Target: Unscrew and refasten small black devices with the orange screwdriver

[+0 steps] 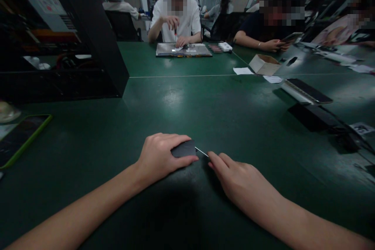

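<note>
A small flat dark-grey block (184, 149) lies on the green table, gripped by my left hand (161, 150) with the thumb on its near side and the fingers along its far side. My right hand (231, 172) is closed around a thin metal tool (202, 152), perhaps a slim screwdriver or a pry tool. The tool's bright shaft points left, and its tip is at the block's right end. My right fingers hide the tool's handle. Whether the tip enters the block I cannot tell.
A black cabinet (96, 39) stands at the left, with a green-edged phone (26, 136) before it. A phone (309, 90) on a stand and cables are at the right. An open cardboard box (265, 65) sits farther back. Across the table, a person works on a flat panel (164, 50).
</note>
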Demonstrator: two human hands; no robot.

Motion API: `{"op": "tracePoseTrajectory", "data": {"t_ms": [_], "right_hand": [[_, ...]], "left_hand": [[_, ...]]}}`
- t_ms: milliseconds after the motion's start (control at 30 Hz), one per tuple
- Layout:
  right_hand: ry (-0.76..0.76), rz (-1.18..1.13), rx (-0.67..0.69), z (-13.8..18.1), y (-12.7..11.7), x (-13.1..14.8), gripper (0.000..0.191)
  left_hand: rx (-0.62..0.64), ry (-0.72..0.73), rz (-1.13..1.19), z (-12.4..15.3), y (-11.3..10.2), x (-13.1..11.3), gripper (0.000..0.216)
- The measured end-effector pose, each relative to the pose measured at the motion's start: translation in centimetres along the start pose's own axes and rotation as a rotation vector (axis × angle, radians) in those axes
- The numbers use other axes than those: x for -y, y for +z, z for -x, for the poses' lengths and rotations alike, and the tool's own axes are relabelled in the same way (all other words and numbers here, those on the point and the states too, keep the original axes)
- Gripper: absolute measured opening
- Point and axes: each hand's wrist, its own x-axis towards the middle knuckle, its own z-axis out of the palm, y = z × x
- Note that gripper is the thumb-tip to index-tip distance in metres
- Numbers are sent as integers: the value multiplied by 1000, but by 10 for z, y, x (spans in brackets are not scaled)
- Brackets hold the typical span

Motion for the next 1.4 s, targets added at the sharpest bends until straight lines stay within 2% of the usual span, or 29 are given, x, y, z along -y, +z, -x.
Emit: {"op": "tracePoseTrajectory", "data": {"t_ms": [100,300,567,767,933,1000,1067,1133,1200,1400], "right_hand": [[-27,-74,18,-7,-5,-20,34],[-179,-232,47,-18,-6,-53,33],[-178,-212,-18,-28,1,-45,36],[-122,-396,27,-30,12,-41,33],[-113,-404,42,-29,13,-46,32],[-111,-404,55,-28,10,-50,32],[-116,-395,67,-27,7,-52,33],[-120,-361,65,-27,5,-52,33],[-111,-302,44,-27,4,-51,33],[-70,-155,8,-27,3,-46,33]], "left_hand": [[14,-11,-1,1,0,1,44],[30,16,18,1,-2,2,43],[20,-3,27,1,1,1,43],[2,-15,111,1,-2,1,43],[152,26,264,-1,-22,17,53],[193,11,300,-2,-26,24,47],[150,-73,303,-3,-24,26,41],[41,-192,278,-4,-18,24,42],[-16,-256,274,-5,-13,19,43],[48,-221,304,-6,-12,18,41]]}}
